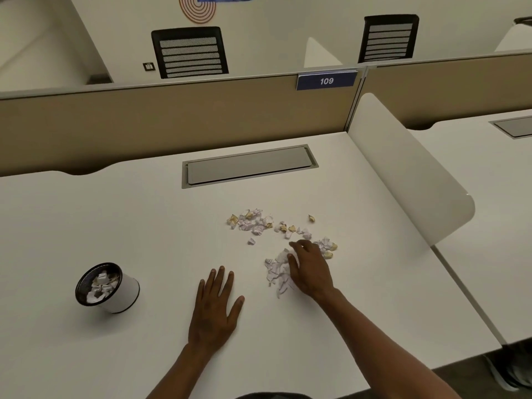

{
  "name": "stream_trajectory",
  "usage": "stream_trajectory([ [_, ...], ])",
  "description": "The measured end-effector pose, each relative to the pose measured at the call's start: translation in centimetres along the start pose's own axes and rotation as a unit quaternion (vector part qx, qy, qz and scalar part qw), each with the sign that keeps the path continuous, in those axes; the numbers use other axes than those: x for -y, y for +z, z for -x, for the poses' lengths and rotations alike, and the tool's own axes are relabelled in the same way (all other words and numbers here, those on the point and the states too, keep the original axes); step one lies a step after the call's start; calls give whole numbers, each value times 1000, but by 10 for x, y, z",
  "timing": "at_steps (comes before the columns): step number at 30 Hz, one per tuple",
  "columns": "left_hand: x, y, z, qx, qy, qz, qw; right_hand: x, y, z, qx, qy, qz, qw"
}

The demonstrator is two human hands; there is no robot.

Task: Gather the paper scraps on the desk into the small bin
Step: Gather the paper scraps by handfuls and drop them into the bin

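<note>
Torn white and yellowish paper scraps (259,221) lie scattered on the white desk (129,226), right of the middle. A second cluster of scraps (276,272) sits nearer me. My right hand (309,267) lies over that nearer cluster with its fingers bent down onto the scraps. Flat on the desk, my left hand (214,308) rests with fingers spread and holds nothing. The small white bin (108,287) with a black mesh rim stands at the left and holds several scraps.
A grey cable flap (247,165) is set into the desk at the back. A beige partition (172,119) runs behind it, and a white side divider (408,174) borders the right. Two black chairs (190,51) stand beyond the partition.
</note>
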State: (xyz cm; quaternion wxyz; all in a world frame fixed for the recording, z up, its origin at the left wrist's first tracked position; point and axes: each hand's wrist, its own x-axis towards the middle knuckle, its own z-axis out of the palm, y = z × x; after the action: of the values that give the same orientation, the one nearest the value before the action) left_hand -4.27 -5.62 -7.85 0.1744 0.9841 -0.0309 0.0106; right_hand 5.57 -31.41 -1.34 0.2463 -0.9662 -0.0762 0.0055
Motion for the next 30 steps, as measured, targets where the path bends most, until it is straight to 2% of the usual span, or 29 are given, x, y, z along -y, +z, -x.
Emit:
stream_trajectory([
  [2, 0, 0, 0, 3, -1, 3, 1000, -2, -1, -3, 38, -3, 26, 999],
  [5, -1, -1, -1, 10, 0, 4, 1000, -3, 6, 6, 62, -58, 70, 994],
  [8, -2, -2, -3, 13, -5, 15, 1000, -4, 11, 20, 73, -92, 44, 992],
  [12, -15, -10, -10, -16, -30, 65, 997, -13, 0, 29, 25, -19, -23, 999],
  [14, -25, -17, -18, -25, -25, 97, 995, -21, -8, 30, 51, 24, -14, 998],
  [17, -43, -26, -35, 73, 12, 139, 988, -30, -16, 28, 158, 41, 41, 986],
  [19, -54, -29, -50, 149, 45, 135, 978, -28, -15, 26, 189, 21, 51, 980],
  [21, -64, -29, -64, 193, 56, 122, 972, -23, -12, 22, 200, -5, 40, 979],
  [25, -78, -24, -87, 223, 35, 108, 968, -16, -9, 16, 201, -7, 23, 979],
  [30, -79, -21, -96, 198, 30, 139, 970, -5, -4, 14, 195, -6, 29, 980],
])
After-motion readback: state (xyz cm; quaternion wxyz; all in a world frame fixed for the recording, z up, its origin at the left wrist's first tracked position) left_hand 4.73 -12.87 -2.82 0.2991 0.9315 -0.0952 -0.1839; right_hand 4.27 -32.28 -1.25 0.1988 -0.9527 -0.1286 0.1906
